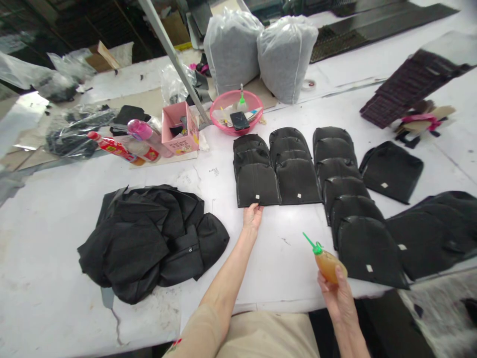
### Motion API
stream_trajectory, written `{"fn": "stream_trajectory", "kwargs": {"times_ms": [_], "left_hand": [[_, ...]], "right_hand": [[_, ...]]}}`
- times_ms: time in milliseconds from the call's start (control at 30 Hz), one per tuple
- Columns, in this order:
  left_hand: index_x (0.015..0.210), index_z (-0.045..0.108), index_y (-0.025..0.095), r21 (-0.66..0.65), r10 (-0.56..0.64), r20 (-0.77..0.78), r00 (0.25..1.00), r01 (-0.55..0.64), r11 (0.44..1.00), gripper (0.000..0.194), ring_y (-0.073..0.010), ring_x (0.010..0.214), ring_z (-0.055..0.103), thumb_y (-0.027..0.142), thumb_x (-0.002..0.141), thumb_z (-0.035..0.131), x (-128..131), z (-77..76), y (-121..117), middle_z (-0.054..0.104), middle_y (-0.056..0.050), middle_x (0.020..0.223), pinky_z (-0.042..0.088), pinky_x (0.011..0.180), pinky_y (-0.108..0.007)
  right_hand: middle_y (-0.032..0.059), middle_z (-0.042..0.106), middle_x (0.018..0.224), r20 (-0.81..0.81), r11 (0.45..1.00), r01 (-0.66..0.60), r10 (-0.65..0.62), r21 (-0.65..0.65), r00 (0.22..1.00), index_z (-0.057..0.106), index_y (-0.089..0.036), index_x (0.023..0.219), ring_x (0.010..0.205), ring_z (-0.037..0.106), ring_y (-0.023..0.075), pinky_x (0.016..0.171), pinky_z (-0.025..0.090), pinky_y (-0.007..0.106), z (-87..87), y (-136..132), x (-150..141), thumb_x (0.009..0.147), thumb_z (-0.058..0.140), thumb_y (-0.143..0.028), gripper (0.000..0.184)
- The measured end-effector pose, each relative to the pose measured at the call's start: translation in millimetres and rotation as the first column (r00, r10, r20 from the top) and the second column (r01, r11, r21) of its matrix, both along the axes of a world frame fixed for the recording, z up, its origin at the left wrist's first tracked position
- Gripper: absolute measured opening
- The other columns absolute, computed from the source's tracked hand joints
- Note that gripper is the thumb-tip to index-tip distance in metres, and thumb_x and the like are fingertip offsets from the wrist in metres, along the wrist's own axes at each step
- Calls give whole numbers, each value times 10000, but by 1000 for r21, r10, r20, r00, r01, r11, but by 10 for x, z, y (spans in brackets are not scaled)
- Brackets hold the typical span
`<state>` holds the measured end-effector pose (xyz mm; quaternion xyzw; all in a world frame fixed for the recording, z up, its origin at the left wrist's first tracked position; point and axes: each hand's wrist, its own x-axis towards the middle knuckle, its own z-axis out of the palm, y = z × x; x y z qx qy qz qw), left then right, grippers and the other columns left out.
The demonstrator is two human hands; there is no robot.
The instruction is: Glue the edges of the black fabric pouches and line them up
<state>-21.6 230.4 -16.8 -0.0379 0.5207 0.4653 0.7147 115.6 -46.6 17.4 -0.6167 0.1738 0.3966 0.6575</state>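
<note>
My left hand (253,217) is closed on the near edge of a black round-topped panel (256,180), beside its small white tag. That panel is the front one of an overlapping column. In my right hand (337,293) is a squeeze bottle (331,267) of amber liquid, its green nozzle tilted up and to the left. A second column of black panels (298,176) stands just right of the first. Farther right, a longer column of black panels (367,243) runs down toward the table's near edge.
A heap of black fabric pieces (137,238) lies on the left of the white table (276,283). Behind are a pink basket (216,122) with a phone (239,121), a pink box (186,141) and bottles (114,148). More black panels (436,233) lie at the right.
</note>
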Motion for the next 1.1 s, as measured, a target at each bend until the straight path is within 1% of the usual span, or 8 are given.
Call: {"fn": "stream_trajectory", "kwargs": {"times_ms": [167,367,500,667,833,933,1033,1100], "left_hand": [[1071,630,226,9,14,-15,1000,-14,1000,541,-141,943,714,-105,663,500,-22,-30,-31,740,-7,998,590,904,-302],[938,602,197,-47,-15,-65,998,12,999,385,-123,805,695,-81,689,509,-118,6,-35,707,0,842,587,842,-284],[891,574,196,-66,-137,-83,987,131,989,271,-130,763,690,-35,751,557,-170,16,-41,692,-4,803,595,858,-320],[859,538,175,-83,-301,-142,943,292,953,200,-127,729,702,1,793,611,-239,29,-106,663,-11,753,591,863,-304],[862,553,134,-68,-422,-155,893,417,907,167,-146,703,716,36,805,677,-310,37,-349,678,-57,762,589,810,-308],[907,564,134,29,-507,-309,804,541,841,169,-126,681,710,89,815,699,-421,-73,-632,686,-55,815,580,723,-267],[909,577,151,134,-527,-520,672,674,727,163,-105,586,669,207,819,699,-612,-266,-946,652,-14,782,539,568,-218],[927,597,164,226,-521,-596,611,750,622,168,-91,543,641,285,832,663,-750,-387,-1110,648,0,789,510,501,-198]], "right_hand": [[19,729,867,38,999,-48,47,18,998,719,-211,987,559,591,101,343,406,148,-14,-9,-17,572,916,-495,540],[9,720,855,68,998,-68,67,19,995,704,-200,1007,511,555,87,331,392,160,-129,-56,-51,606,898,-487,530],[7,731,893,70,999,-39,37,26,997,701,-198,1024,599,615,101,402,455,157,-234,-94,-69,580,917,-469,563],[-1,735,920,81,999,-22,18,48,997,709,-202,1008,668,641,110,455,485,161,-301,-96,-78,607,907,-461,517],[-11,722,874,147,996,-42,30,78,989,705,-209,987,634,616,112,430,456,173,-380,-97,-98,591,902,-487,522],[-6,717,840,177,994,-95,84,54,981,703,-205,967,620,613,121,445,473,195,-443,-119,-115,579,905,-487,520],[12,729,874,220,992,-120,110,31,969,705,-204,977,664,649,147,483,503,220,-494,-137,-126,591,891,-500,521],[16,735,904,252,992,-121,110,30,962,705,-206,996,695,667,155,509,518,229,-513,-142,-131,617,872,-515,516]]}}
